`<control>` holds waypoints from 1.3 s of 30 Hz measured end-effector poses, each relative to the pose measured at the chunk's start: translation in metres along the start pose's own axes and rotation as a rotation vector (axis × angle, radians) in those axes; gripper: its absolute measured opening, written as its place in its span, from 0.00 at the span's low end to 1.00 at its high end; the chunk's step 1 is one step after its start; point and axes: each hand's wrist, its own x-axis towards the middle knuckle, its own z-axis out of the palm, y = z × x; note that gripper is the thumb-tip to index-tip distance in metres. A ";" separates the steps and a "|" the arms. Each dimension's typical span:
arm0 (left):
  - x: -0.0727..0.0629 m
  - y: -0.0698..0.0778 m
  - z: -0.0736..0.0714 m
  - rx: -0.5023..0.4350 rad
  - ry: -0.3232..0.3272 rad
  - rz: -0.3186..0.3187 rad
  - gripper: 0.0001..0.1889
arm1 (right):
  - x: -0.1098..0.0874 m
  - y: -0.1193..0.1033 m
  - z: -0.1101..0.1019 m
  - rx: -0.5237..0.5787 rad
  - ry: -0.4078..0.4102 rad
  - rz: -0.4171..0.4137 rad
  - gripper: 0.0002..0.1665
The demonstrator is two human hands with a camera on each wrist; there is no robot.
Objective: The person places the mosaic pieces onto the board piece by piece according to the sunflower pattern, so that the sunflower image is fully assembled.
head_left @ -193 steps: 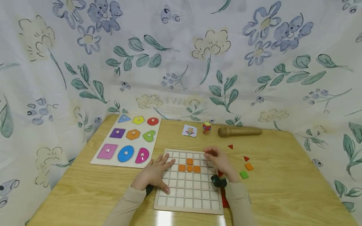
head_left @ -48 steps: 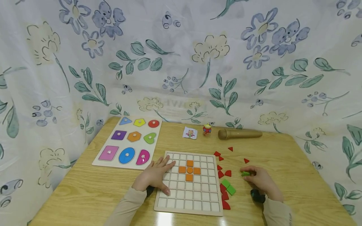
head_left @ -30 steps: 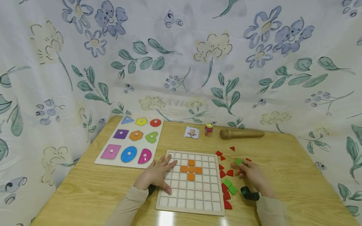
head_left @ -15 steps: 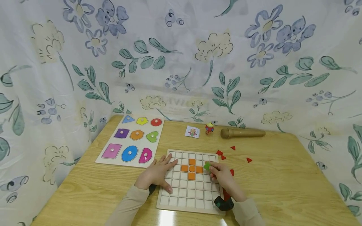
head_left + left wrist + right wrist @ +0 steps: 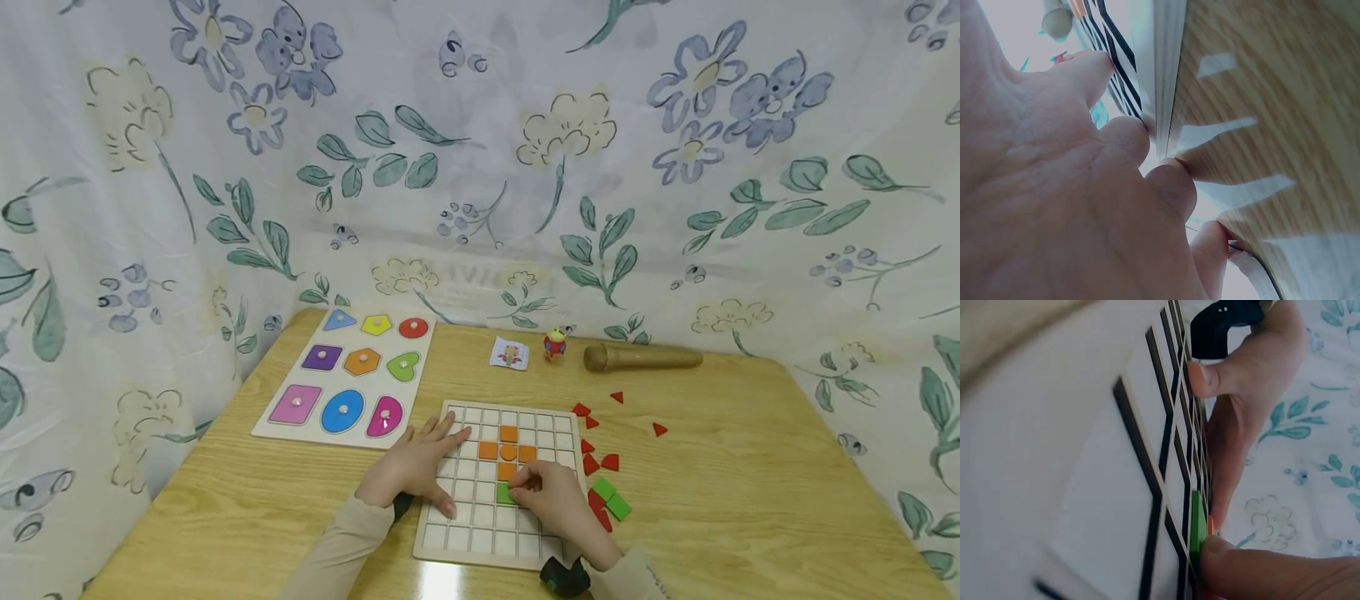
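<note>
Partly hidden | green tile | one edge behind right fingers

Orange pieces in a cross, green tile, white-celled grid board.
Green at cross's 6 o'clock; red pieces at board's 3 o'clock. Desk yellow-brown, wood-grained. Cloth at 12 o'clock: white, blue-cream-green floral.

1 green square moved onto board, below lowest orange square.
</note>
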 end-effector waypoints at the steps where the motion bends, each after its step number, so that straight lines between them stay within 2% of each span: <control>1: 0.000 0.000 0.000 0.002 0.000 -0.001 0.59 | 0.000 0.000 0.001 -0.015 -0.001 -0.005 0.03; 4: 0.000 -0.001 0.001 0.002 0.002 -0.005 0.59 | 0.001 0.002 -0.001 0.000 -0.026 -0.014 0.03; 8: 0.000 0.000 0.001 -0.001 0.000 0.009 0.59 | 0.001 0.011 -0.018 0.143 -0.126 -0.012 0.08; 11: 0.001 0.000 0.002 -0.004 -0.006 0.028 0.58 | -0.003 0.024 -0.041 0.253 -0.176 -0.020 0.14; 14: 0.002 0.000 0.003 0.004 -0.009 0.036 0.58 | -0.010 0.041 -0.069 0.323 -0.168 -0.055 0.20; 17: 0.003 -0.001 0.003 0.023 -0.007 0.034 0.58 | -0.016 0.063 -0.094 0.355 -0.171 -0.079 0.24; 19: 0.003 -0.001 0.002 0.028 -0.006 0.032 0.58 | -0.018 0.076 -0.107 0.369 -0.194 -0.062 0.25; 23: 0.002 -0.001 0.000 0.029 -0.006 0.028 0.59 | -0.017 0.091 -0.123 0.307 -0.249 -0.035 0.28; 27: 0.001 -0.001 -0.001 0.017 -0.005 0.027 0.59 | -0.015 0.092 -0.127 0.244 -0.289 -0.024 0.29; 35: 0.001 -0.005 0.001 -0.013 -0.017 0.052 0.59 | -0.015 0.088 -0.123 0.125 -0.294 -0.062 0.25; 39: 0.001 -0.004 -0.001 -0.009 -0.011 0.043 0.59 | -0.015 0.085 -0.122 0.074 -0.277 -0.046 0.21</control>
